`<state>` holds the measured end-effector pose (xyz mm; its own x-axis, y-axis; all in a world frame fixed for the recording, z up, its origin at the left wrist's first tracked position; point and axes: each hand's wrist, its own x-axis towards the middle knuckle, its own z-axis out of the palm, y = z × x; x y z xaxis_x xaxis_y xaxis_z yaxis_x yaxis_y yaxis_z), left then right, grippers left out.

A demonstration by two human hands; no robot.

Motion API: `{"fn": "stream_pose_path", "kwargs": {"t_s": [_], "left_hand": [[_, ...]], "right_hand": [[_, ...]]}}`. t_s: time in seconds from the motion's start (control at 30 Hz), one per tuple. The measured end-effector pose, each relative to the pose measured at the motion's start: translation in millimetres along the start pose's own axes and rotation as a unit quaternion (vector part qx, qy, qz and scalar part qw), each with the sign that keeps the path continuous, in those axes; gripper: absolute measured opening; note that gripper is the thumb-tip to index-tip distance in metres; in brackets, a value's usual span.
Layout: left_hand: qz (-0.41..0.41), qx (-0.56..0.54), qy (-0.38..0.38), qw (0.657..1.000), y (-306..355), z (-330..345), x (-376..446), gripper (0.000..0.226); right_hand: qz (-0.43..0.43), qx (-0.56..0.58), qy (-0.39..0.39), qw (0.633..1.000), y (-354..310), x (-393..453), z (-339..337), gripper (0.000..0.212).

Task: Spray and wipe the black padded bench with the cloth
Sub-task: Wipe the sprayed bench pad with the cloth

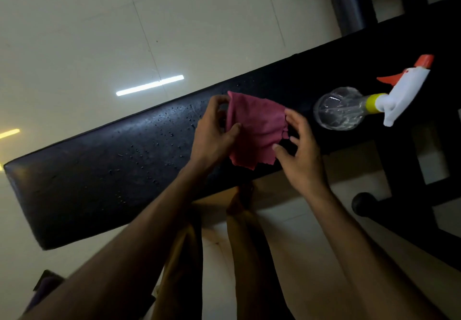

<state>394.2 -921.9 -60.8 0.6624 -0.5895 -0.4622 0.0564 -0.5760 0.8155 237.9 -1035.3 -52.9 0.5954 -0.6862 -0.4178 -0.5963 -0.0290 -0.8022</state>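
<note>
Droplets point(149, 152) speckled the black padded bench point(104, 175), which ran as a long dark band from the lower left of the frame up toward the upper right. Most of the beads sat on the middle stretch of the pad, left of the hands, catching a dull sheen.

Near the centre of the frame, a magenta cloth point(257, 127) was held just above the bench, loosely spread, with a ragged lower edge. The left hand point(214, 132) had its grip closed on the cloth's left side, thumb pressed across the front and fingers curled behind the fabric. The right hand point(299, 145) was at the cloth's right edge with its grip only partly closed: fingers spread and bent, the upper fingertips touching the edge, the thumb reaching toward the lower corner. Whether it truly pinched the fabric could not be told.

To the right of the cloth, a clear spray bottle point(341, 110) lay on its side on the bench, its white trigger head point(404, 93) and orange nozzle pointing to the upper right, apart from both hands.

Pale floor tiles point(74, 33) filled the upper left, carrying a bright white strip of reflected light point(149, 85). Dark frame tubing point(349, 0) stood at the top right.
</note>
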Motion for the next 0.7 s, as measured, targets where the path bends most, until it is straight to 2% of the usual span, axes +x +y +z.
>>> {"fn": "stream_pose_path", "kwargs": {"t_s": [0.1,0.17,0.2,0.3,0.37,0.5,0.6,0.67,0.7], "left_hand": [[0.019,-0.019,-0.005,1.0,-2.9,-9.6,-15.6,0.044],[0.023,-0.031,-0.016,0.999,-6.3,-18.2,-24.4,0.043],[0.023,-0.039,-0.022,0.999,-8.1,-23.7,-27.7,0.043],[0.027,-0.057,-0.022,0.998,-12.2,-46.4,-33.0,0.044],[0.023,-0.062,0.002,0.998,-18.7,-69.0,-36.8,0.045],[0.018,-0.087,0.053,0.995,-27.7,-107.5,-38.5,0.039],[-0.027,-0.102,0.099,0.989,-44.0,-135.2,-28.6,0.044],[-0.062,-0.08,0.145,0.984,-60.7,-148.7,-20.5,0.054],[-0.069,-0.054,0.164,0.983,-72.0,-155.3,-17.5,0.055]], "right_hand": [[-0.019,-0.083,-0.108,0.99,-20.1,35.5,6.6,0.103],[-0.016,-0.142,-0.186,0.972,-31.1,56.6,13.6,0.105],[-0.02,-0.156,-0.219,0.963,-34.6,65.4,19.1,0.097],[-0.032,-0.189,-0.276,0.942,-48.8,79.9,36.1,0.052],[-0.04,-0.21,-0.302,0.929,-62.8,77.4,50.7,0.039],[-0.073,-0.174,-0.276,0.943,-96.2,68.5,68.9,0.041],[-0.116,-0.186,-0.155,0.963,-120.2,63.4,105.8,0.045],[-0.144,-0.246,-0.076,0.956,-124.0,58.6,132.7,0.058],[-0.156,-0.274,-0.065,0.947,-121.7,56.1,145.8,0.064]]}}
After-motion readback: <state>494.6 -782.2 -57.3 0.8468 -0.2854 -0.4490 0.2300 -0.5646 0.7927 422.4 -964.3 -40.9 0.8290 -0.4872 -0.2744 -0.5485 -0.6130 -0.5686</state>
